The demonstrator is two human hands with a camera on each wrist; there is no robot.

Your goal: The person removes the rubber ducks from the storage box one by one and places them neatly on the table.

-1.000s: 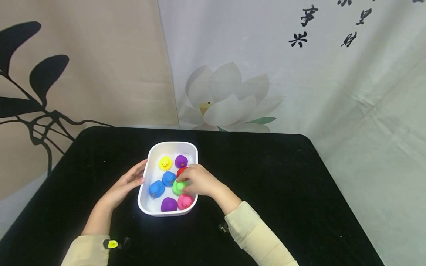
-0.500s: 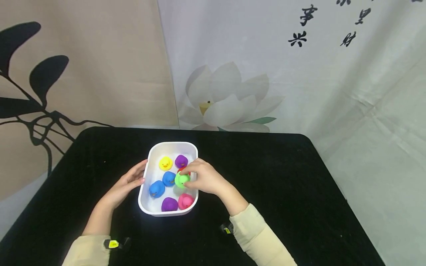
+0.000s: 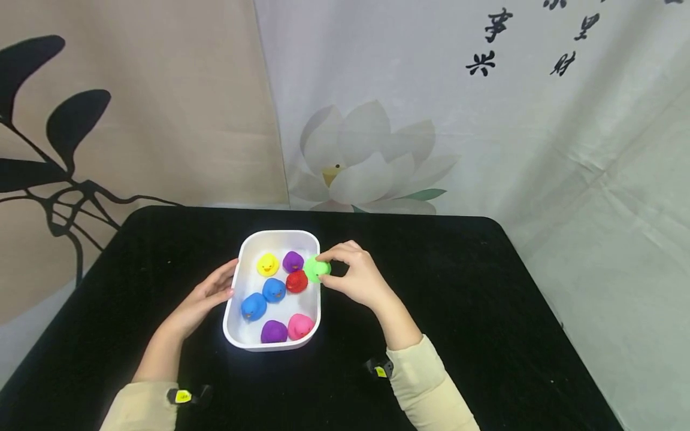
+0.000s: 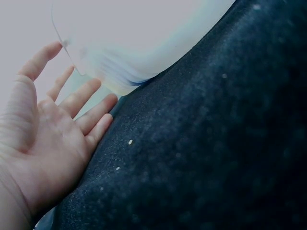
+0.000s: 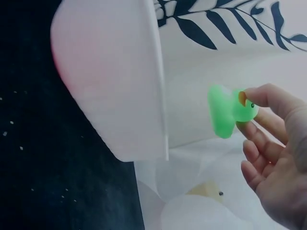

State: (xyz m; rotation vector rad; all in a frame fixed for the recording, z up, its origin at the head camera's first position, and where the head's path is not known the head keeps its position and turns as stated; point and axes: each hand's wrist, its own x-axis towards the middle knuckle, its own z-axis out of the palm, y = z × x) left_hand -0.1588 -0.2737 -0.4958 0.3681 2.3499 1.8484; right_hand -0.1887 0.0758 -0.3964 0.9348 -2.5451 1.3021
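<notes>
My right hand [image 3: 358, 276] pinches a green rubber duck [image 3: 317, 269] between thumb and fingertips, over the right rim of a white plastic tub [image 3: 229, 326]. The right wrist view shows the green duck [image 5: 223, 112] by its head, raised above the tub's rim. Against the tub's left side rest the fingertips of my left hand [image 3: 202, 302]; in the left wrist view its fingers are spread with the palm facing the camera. Inside the tub lie a yellow duck [image 3: 268, 264], a red duck [image 3: 296, 282], a pink duck [image 3: 299, 326], two purple ones and two blue ones.
A black cloth [image 3: 431, 287] covers the table beneath the tub. Behind its far edge hangs a pale curtain [image 3: 377, 72] printed with a lotus, dark leaves and writing.
The green duck has been lifted from among the others and carried up and right to the tub's right rim, uncovering the red duck. My left hand has stayed in place.
</notes>
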